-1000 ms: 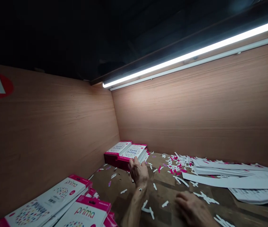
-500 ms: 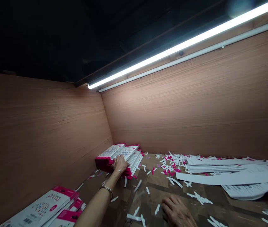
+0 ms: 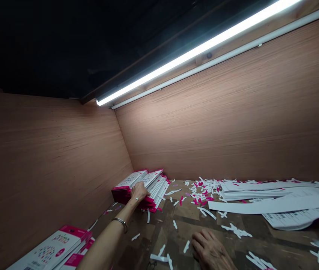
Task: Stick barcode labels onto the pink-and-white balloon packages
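My left hand [image 3: 139,192] reaches into the far corner, fingers closed round the near edge of the pink-and-white flat cartons [image 3: 153,179]. These are stacked aslant and fanned out towards the right. A neater stack of the same cartons [image 3: 133,179] stands against it on the left. The fingertips are partly hidden, so how many cartons the hand grips is unclear. My right hand [image 3: 211,249] rests palm down on the brown-covered tabletop [image 3: 182,225], holding nothing visible. Its fingers are slightly bent and a little apart. A small white paper scrap [image 3: 187,246] lies just left of it.
More pink-and-white cartons [image 3: 55,245] lie at the lower left. White and pink scraps [image 3: 204,189] are heaped at the back. Long white paper strips [image 3: 266,206] and a printed sheet [image 3: 291,219] lie right. Wooden walls [image 3: 218,131] close off the left and back, under a tube light [image 3: 190,54].
My view has shifted slightly. My left hand stays at the cartons, and the top one it touches looks more tilted. A white strip now lies farther back, right of the stack. My right hand is still.
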Motion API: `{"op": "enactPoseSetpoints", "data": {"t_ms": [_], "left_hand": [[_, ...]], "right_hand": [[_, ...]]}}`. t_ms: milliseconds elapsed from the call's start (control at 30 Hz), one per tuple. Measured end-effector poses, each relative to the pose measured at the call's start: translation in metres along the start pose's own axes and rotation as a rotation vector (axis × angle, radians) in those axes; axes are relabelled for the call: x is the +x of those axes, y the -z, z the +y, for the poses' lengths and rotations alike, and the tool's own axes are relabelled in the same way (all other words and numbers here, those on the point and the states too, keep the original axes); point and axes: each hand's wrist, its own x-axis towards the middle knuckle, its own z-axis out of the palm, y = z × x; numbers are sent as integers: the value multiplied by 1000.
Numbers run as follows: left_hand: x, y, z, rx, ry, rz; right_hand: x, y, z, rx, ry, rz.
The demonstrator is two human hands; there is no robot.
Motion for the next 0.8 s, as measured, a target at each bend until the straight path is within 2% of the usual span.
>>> {"op": "enactPoseSetpoints", "data": {"t_ms": [233, 567, 800], "left_hand": [[2, 1, -11, 30, -36, 26], [1, -2, -11, 57, -26, 10], [-1, -2, -12, 66, -41, 1]], "right_hand": [[-1, -3, -1, 9, -25, 33], [-2, 2, 1, 44, -41, -88], [-3, 1, 1, 48, -44, -86]]}}
